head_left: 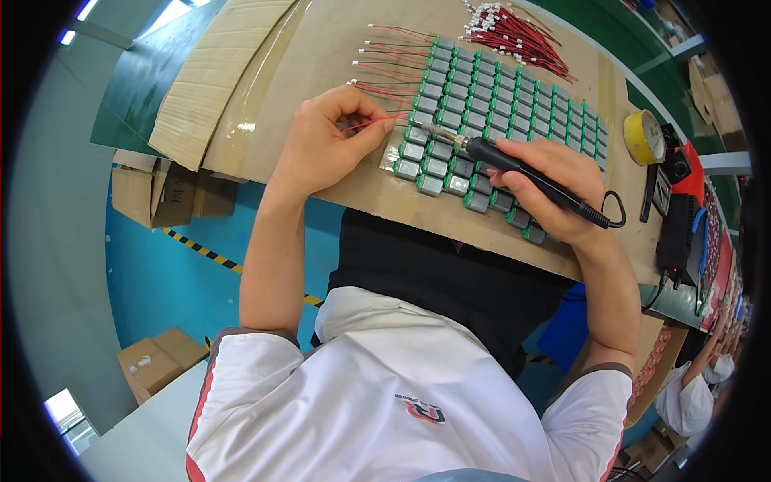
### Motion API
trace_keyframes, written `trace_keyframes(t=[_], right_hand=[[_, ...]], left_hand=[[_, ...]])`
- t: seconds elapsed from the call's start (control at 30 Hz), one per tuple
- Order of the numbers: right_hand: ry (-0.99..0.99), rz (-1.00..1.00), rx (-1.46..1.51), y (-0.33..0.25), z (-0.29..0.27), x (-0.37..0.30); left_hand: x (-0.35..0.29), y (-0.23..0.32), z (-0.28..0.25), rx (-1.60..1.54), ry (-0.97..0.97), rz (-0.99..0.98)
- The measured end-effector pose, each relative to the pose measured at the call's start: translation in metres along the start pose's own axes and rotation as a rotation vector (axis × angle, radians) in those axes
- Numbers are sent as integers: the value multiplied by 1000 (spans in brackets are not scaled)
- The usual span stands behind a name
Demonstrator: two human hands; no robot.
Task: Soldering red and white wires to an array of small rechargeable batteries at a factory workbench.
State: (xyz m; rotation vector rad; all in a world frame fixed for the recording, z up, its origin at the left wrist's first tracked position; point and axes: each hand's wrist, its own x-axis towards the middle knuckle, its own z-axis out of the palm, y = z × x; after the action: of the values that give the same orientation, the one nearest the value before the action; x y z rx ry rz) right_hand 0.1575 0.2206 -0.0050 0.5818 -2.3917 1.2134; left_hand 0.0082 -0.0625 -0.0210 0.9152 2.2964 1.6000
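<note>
My left hand is closed in a pinch on a thin red wire lead, whose end reaches the left edge of a block of small parts. My right hand grips the black handle of a soldering iron. The iron's metal tip points left and meets the same spot as the wire, or nearly so. Rows of grey blocks with green circuit boards cover the middle of the table. Several finished-looking leads with white connectors stick out leftward from the upper rows.
A pile of red wires with white plugs lies at the far side. At the right are a yellow tape roll and a black power unit. Cardboard covers the table's left. Another person sits at lower right.
</note>
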Motion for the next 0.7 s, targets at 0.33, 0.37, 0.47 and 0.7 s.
trace_keyframes(t=[0.33, 0.37, 0.47, 0.7], right_hand=[[17, -1, 30, -1, -1, 0], [17, -1, 34, 0, -1, 0], [21, -5, 29, -1, 0, 1], [16, -15, 10, -1, -1, 2]], left_hand=[[1, 7, -1, 18, -19, -101], [1, 4, 0, 27, -7, -52], [1, 6, -1, 25, -2, -45], [0, 7, -1, 21, -7, -87]])
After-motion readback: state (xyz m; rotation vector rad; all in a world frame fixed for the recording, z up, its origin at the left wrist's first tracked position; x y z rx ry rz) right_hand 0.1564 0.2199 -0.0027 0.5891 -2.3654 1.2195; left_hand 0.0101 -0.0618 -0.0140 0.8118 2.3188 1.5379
